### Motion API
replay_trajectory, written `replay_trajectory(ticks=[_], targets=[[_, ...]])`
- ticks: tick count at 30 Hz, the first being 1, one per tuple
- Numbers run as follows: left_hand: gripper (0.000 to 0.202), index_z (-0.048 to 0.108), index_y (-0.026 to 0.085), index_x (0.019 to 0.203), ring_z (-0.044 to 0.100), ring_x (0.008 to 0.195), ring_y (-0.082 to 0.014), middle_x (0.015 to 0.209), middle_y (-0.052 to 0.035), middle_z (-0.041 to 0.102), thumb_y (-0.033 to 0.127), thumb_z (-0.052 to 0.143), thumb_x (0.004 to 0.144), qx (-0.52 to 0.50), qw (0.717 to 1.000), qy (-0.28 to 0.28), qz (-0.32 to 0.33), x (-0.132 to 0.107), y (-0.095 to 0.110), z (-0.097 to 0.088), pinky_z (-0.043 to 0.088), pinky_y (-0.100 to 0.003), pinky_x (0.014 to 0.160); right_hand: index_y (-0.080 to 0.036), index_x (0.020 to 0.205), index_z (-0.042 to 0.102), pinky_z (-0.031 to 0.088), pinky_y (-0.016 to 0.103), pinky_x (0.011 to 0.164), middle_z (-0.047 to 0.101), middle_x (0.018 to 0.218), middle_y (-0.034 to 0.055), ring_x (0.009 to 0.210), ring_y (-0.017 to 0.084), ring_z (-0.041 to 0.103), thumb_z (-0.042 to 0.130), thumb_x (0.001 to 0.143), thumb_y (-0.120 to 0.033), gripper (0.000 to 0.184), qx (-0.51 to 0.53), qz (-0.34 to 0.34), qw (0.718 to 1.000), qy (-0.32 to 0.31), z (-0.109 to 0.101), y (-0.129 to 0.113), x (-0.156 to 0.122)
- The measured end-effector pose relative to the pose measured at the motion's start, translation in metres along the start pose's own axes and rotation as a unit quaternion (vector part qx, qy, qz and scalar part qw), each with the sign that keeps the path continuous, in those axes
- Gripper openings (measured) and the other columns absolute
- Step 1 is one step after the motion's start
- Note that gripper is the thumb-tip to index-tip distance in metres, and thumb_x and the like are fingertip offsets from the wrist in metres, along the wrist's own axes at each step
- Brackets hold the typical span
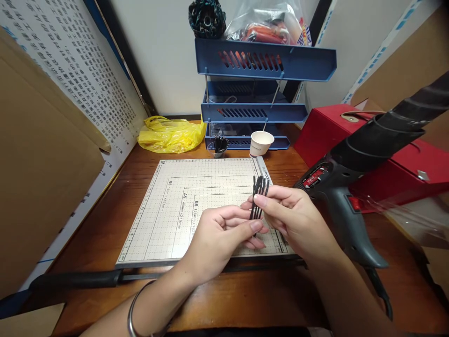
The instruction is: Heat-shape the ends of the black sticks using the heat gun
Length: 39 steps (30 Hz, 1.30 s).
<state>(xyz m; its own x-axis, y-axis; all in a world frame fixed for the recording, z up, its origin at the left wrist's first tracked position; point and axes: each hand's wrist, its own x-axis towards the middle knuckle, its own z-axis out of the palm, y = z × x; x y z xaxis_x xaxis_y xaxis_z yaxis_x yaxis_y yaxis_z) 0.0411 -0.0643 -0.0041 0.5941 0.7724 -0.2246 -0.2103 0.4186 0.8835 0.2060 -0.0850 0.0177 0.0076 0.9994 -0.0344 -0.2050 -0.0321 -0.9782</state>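
Both my hands meet over the right part of a gridded paper cutter board [182, 206] on a wooden desk. A small bundle of thin black strips [259, 187] stands upright between them. My left hand [224, 234] curls its fingers around the lower end of the bundle. My right hand [294, 215] pinches the same bundle higher up with thumb and forefinger. The strips' tips fan out a little above my fingers.
A grey heat gun [336, 196] stands right of my hands, by a red box [386, 159]. Behind the board are a paper cup [261, 142], a small cup of black strips [220, 146], a yellow bag [171, 134] and a blue tray rack [256, 93]. Cardboard sheets flank both sides.
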Motion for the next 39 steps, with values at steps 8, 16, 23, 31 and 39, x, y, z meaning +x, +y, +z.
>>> replay_trajectory(ticks=[8,16,23,31,39], targets=[[0.025,0.076,0.012,0.08,0.076,0.064,-0.012,0.078,-0.0045,0.081,0.031,0.093,0.075,-0.011,1.0,0.024,0.018,0.0006,-0.0006,0.002,0.06,-0.017,0.063,-0.018,0.076,0.079,0.041,0.021,0.05,0.04,0.046,-0.0074,0.043,0.005,0.026,0.08,0.086,-0.038,0.022,-0.03,-0.015,0.999,0.002,-0.0003,0.0017,-0.0008],[0.024,0.076,0.012,0.086,0.075,0.064,-0.0109,0.083,-0.0064,0.082,0.031,0.089,0.081,-0.03,1.0,-0.006,0.004,-0.0009,-0.0008,-0.0004,0.06,-0.016,0.063,-0.019,0.075,0.077,0.044,0.018,0.052,0.072,0.072,0.0015,0.058,0.008,0.058,0.086,0.08,-0.038,0.022,-0.007,-0.001,1.0,0.005,-0.0018,0.0079,0.0008],[0.023,0.075,0.01,0.087,0.076,0.063,-0.0104,0.086,-0.0076,0.082,0.029,0.087,0.084,-0.053,0.998,-0.03,-0.009,-0.0001,-0.0007,-0.0011,0.061,-0.016,0.063,-0.018,0.073,0.077,0.042,0.014,0.048,0.069,0.065,-0.0005,0.054,0.006,0.056,0.092,0.071,-0.03,0.019,0.021,0.01,1.0,0.021,0.0013,0.0067,0.0011],[0.024,0.075,0.009,0.092,0.076,0.062,-0.0107,0.079,-0.0055,0.081,0.031,0.085,0.087,-0.064,0.997,-0.05,-0.007,0.0003,-0.0002,-0.0006,0.062,-0.016,0.064,-0.016,0.072,0.074,0.041,0.015,0.044,0.063,0.058,-0.0023,0.048,0.006,0.051,0.096,0.061,-0.026,0.027,0.036,0.027,0.998,0.044,0.0045,0.0031,0.0009],[0.024,0.077,0.011,0.095,0.077,0.064,-0.0109,0.091,-0.0082,0.082,0.033,0.083,0.089,-0.069,0.996,-0.054,0.016,0.0013,-0.0012,-0.0015,0.062,-0.017,0.064,-0.02,0.096,0.074,0.037,0.01,0.043,0.068,0.061,-0.0054,0.044,0.001,0.048,0.094,0.071,-0.027,0.033,0.111,0.012,0.993,0.035,-0.0018,0.009,0.0015]])
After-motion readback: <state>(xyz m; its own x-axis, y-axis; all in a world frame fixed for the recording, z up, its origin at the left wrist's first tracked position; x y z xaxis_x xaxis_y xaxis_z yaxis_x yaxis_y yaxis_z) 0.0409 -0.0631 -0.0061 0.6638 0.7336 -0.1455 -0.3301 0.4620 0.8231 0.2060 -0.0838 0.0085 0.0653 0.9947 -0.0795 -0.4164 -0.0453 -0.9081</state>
